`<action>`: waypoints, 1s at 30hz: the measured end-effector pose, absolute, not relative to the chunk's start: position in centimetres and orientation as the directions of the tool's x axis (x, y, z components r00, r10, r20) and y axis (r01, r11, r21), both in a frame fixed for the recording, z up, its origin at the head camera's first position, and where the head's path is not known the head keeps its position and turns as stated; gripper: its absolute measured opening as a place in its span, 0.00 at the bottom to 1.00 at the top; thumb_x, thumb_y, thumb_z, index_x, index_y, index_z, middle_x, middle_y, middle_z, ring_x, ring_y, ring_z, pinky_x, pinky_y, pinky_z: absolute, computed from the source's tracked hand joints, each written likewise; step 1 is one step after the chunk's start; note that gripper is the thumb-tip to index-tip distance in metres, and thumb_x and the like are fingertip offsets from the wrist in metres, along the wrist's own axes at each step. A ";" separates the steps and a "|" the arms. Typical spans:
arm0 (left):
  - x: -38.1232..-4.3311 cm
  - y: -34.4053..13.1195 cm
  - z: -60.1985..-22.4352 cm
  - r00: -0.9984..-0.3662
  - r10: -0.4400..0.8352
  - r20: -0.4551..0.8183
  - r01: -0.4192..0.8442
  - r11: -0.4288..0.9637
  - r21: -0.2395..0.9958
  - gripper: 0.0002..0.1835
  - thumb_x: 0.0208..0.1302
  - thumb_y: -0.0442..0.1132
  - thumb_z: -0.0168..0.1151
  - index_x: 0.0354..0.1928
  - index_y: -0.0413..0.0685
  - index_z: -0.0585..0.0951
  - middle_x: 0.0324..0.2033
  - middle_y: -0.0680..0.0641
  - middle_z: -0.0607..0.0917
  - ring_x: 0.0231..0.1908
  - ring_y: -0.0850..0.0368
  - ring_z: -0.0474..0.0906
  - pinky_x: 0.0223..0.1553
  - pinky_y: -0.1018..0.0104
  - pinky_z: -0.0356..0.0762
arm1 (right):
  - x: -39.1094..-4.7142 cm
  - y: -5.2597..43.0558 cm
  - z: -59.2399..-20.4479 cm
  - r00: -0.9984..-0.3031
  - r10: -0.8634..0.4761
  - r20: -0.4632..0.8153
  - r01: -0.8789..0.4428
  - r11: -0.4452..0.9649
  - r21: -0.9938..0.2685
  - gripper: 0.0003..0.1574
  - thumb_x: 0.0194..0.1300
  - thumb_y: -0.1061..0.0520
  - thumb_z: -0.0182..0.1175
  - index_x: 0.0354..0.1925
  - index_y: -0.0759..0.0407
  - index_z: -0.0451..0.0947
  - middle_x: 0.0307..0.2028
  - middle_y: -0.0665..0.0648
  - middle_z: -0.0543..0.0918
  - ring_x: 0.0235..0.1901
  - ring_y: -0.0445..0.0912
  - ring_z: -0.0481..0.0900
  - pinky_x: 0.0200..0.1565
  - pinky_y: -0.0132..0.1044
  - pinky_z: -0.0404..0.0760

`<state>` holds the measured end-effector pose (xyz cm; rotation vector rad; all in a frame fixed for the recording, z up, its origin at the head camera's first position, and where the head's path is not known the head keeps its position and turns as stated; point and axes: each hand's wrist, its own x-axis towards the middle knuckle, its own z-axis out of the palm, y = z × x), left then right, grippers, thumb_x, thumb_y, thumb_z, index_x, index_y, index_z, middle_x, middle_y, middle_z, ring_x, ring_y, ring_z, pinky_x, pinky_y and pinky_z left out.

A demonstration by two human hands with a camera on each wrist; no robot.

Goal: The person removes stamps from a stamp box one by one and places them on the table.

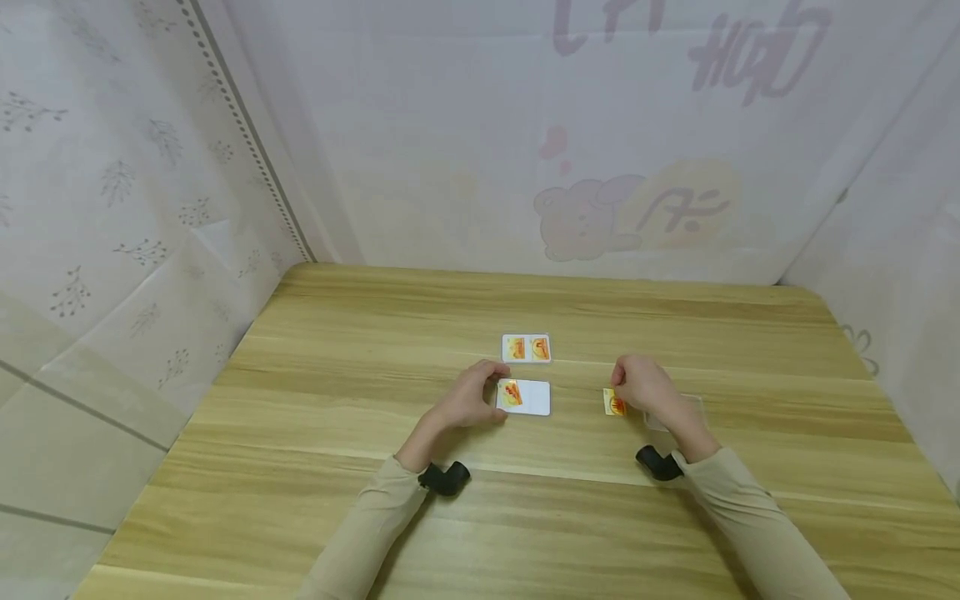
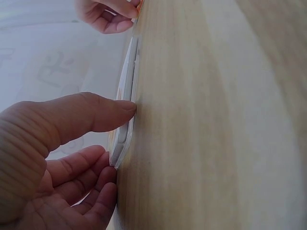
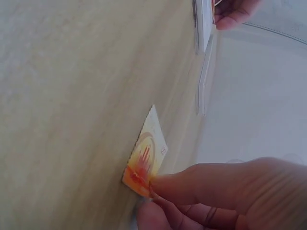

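Observation:
My left hand point(image 1: 468, 396) holds a flat white card in a clear plastic case point(image 1: 536, 398) by its left end, thumb at the near edge and fingers at the far edge. On that card's left half lies a red and yellow stamp point(image 1: 511, 392), slightly tilted. Farther right, my right hand point(image 1: 647, 385) pinches the corner of another stamp point(image 3: 145, 158), orange and yellow with a perforated edge. In the right wrist view this stamp stands tilted at the fingertips; whether it touches the table cannot be told.
Behind the held case lies a second cased card point(image 1: 528, 358) bearing two orange stamps side by side. A clear plastic piece point(image 1: 693, 408) lies partly under my right wrist. The wooden table point(image 1: 375, 333) meets patterned curtains point(image 1: 435, 150) at the back and sides.

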<state>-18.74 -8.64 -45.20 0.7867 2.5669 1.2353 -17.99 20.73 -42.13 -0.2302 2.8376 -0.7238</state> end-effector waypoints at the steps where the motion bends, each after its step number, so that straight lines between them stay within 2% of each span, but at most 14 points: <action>1: -18.7 -8.6 -45.2 -0.846 0.531 0.049 0.371 0.520 0.769 0.32 0.40 0.26 0.72 0.52 0.31 0.73 0.49 0.39 0.77 0.51 0.45 0.71 0.56 0.53 0.68 | -18.0 20.7 -42.1 -0.968 -0.194 -0.158 -0.096 0.871 -0.481 0.02 0.50 0.70 0.57 0.26 0.66 0.74 0.25 0.57 0.76 0.23 0.46 0.71 0.25 0.36 0.73; 5: -18.6 -8.6 -45.1 -0.853 0.521 0.029 0.355 0.539 0.764 0.32 0.40 0.26 0.73 0.53 0.33 0.73 0.49 0.40 0.76 0.52 0.47 0.71 0.57 0.55 0.68 | -17.9 20.8 -42.1 -0.971 -0.188 -0.145 -0.096 0.869 -0.485 0.03 0.50 0.70 0.57 0.28 0.68 0.74 0.25 0.58 0.77 0.24 0.47 0.71 0.27 0.38 0.74; 13: -18.6 -8.7 -45.0 -0.847 0.530 0.043 0.367 0.523 0.769 0.32 0.40 0.26 0.73 0.53 0.32 0.73 0.49 0.40 0.77 0.52 0.46 0.72 0.56 0.54 0.69 | -17.8 20.9 -42.3 -0.974 -0.214 -0.070 -0.141 0.822 -0.552 0.02 0.49 0.70 0.57 0.25 0.67 0.74 0.21 0.56 0.75 0.23 0.46 0.71 0.25 0.35 0.72; 30: -18.6 -8.7 -45.0 -0.844 0.535 0.048 0.377 0.527 0.762 0.32 0.40 0.27 0.73 0.53 0.32 0.73 0.49 0.40 0.77 0.51 0.46 0.72 0.56 0.54 0.69 | -17.5 19.0 -41.8 -0.962 -0.270 -0.039 -0.183 0.747 -0.639 0.02 0.57 0.68 0.58 0.29 0.68 0.75 0.23 0.56 0.76 0.22 0.43 0.70 0.23 0.33 0.72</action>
